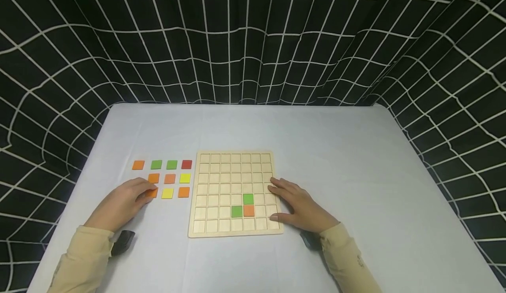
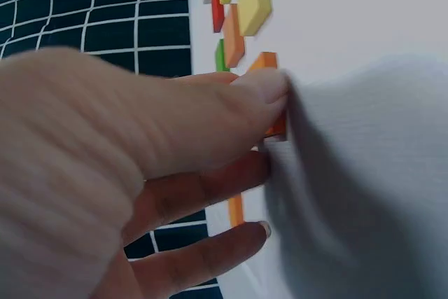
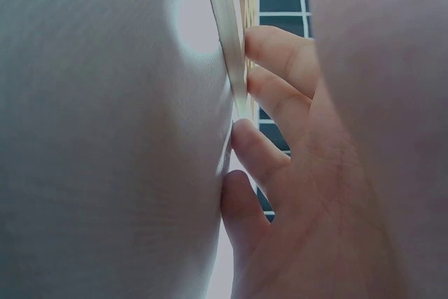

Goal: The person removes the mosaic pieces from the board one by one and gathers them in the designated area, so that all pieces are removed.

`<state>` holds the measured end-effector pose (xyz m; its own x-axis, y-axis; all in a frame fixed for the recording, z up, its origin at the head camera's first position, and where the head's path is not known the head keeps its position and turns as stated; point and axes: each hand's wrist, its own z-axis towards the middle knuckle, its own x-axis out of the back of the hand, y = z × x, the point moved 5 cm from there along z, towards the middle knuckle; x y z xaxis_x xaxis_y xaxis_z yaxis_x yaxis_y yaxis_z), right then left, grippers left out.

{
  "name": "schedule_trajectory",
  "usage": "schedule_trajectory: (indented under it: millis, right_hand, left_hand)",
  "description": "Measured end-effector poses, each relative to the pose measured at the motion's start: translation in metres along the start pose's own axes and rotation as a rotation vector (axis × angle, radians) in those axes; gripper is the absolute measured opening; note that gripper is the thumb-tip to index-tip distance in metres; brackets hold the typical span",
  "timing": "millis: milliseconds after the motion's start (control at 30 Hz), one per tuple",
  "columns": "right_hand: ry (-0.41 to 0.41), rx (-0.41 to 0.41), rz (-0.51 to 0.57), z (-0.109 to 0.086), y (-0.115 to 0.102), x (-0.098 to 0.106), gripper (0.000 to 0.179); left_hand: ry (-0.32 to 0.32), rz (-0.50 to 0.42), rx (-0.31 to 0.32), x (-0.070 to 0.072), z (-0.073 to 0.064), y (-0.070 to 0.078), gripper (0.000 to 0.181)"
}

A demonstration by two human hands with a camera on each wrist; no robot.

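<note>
My left hand (image 1: 124, 201) is at the lower left of the loose tiles. Its thumb and fingertips pinch an orange square tile (image 1: 153, 193), partly hidden by the fingers; in the left wrist view the orange tile (image 2: 278, 128) shows beside the thumb. The wooden grid board (image 1: 225, 177) lies right of the loose tiles. On it sit two green tiles (image 1: 236, 211) and a light orange tile (image 1: 249, 210) in the lower rows. My right hand (image 1: 304, 209) rests at the board's right edge, fingers spread; in the right wrist view two fingers touch the board edge (image 3: 227, 26).
Loose tiles lie in rows left of the board: green (image 1: 156, 164), red (image 1: 186, 164), yellow (image 1: 185, 178), orange (image 1: 138, 165) and light orange (image 1: 169, 179). A white cloth (image 1: 336, 152) covers the table, and a black curtain (image 1: 237, 42) with white grid lines hangs behind.
</note>
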<state>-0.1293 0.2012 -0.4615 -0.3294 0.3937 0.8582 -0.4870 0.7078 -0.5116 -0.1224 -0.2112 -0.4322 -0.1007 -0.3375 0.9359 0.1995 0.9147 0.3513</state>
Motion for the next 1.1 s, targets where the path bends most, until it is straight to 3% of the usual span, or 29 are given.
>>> schedule_trajectory:
  millis: [133, 333, 533, 733, 900, 1100]
  right_hand:
    - [0.0, 0.005, 0.002, 0.0, 0.0, -0.001, 0.076]
    - [0.002, -0.004, 0.001, 0.0, -0.001, -0.001, 0.075]
    - [0.002, 0.001, -0.002, 0.0, -0.002, -0.001, 0.076]
    - [-0.012, -0.01, 0.006, 0.0, -0.002, -0.001, 0.076]
    - [-0.013, -0.011, -0.002, 0.0, -0.002, -0.001, 0.075]
    - [-0.007, -0.014, -0.007, -0.001, -0.002, 0.002, 0.076]
  left_hand:
    - [0.034, 0.023, -0.033, 0.007, -0.001, 0.006, 0.03]
    - [0.143, 0.016, -0.23, 0.013, 0.009, 0.039, 0.014]
    - [0.168, -0.04, -0.479, -0.009, 0.025, 0.094, 0.006]
    - [0.077, -0.065, -0.65, -0.042, 0.031, 0.143, 0.013]
    - [0.009, -0.005, -0.691, -0.06, 0.033, 0.159, 0.026]
    - [0.02, -0.01, -0.71, -0.062, 0.034, 0.161, 0.025]
